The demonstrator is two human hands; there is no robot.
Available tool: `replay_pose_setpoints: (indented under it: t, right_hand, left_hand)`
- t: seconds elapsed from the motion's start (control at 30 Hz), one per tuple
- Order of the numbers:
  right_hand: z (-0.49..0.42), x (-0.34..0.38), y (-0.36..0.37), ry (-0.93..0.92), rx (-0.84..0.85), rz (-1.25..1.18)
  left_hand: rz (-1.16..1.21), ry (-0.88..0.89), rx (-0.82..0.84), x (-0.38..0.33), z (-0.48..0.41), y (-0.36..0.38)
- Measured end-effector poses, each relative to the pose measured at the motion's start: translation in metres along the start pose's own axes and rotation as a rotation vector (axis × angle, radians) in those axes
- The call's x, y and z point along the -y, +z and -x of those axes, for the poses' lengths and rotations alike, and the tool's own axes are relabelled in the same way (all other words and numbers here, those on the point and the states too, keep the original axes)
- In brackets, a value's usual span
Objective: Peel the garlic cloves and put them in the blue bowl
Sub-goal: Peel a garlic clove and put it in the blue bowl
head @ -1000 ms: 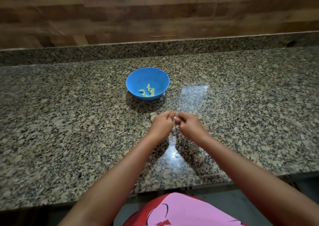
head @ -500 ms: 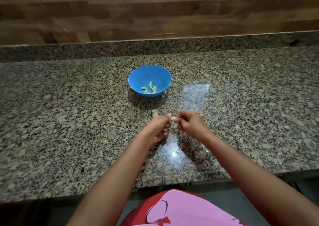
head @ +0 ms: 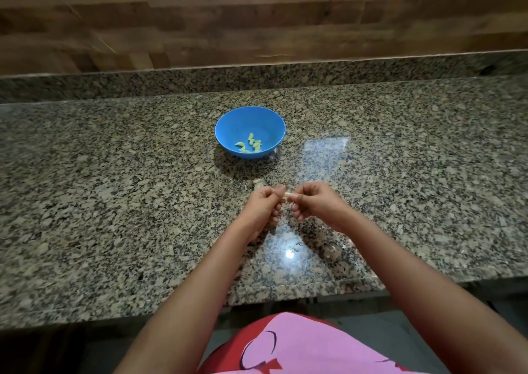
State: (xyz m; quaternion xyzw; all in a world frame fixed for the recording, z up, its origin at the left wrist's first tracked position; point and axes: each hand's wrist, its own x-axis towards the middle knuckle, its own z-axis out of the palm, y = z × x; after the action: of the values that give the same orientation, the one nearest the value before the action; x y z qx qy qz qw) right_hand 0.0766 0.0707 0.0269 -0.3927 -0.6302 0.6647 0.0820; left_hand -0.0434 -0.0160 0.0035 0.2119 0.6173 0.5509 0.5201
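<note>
On the speckled granite counter [head: 114,202] stands the blue bowl [head: 250,122], with several peeled cloves [head: 249,146] lying in its bottom. Nearer the person than the bowl, a pale garlic piece [head: 258,184] lies on the stone. Just nearer again, the left hand [head: 263,209] and right hand [head: 315,203] meet fingertip to fingertip, both pinching one small garlic clove [head: 286,196] between them above the counter.

Blue bowl [head: 228,125]: round, upright on the granite surface [head: 114,202].
Peeled cloves [head: 249,144]: several pale ones, clustered in the bowl's bottom.
Clove being peeled [head: 286,196]: small, pale, pinched between both hands' fingertips.
Loose piece [head: 258,184]: pale garlic bit lying between bowl and hands.
</note>
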Motion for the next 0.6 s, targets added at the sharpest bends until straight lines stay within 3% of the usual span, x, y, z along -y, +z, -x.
replay_pose_setpoints:
  t: [0.23, 0.43, 0.6]
  right_hand:
    - [-0.0008, 0.0047, 0.0027, -0.073, -0.076, 0.266]
    - [0.0019, 0.0036, 0.0027, -0.138, -0.153, 0.168]
    - [0.0002, 0.0018, 0.0005, -0.169, -0.114, 0.279]
  left_hand:
    - [0.112, 0.029, -0.070, 0.0004, -0.0005, 0.0015]
    - [0.277, 0.054, -0.107, -0.0051, 0.0038, 0.0013]
    - [0.236, 0.031, -0.080, -0.0065, 0.0051, -0.0013]
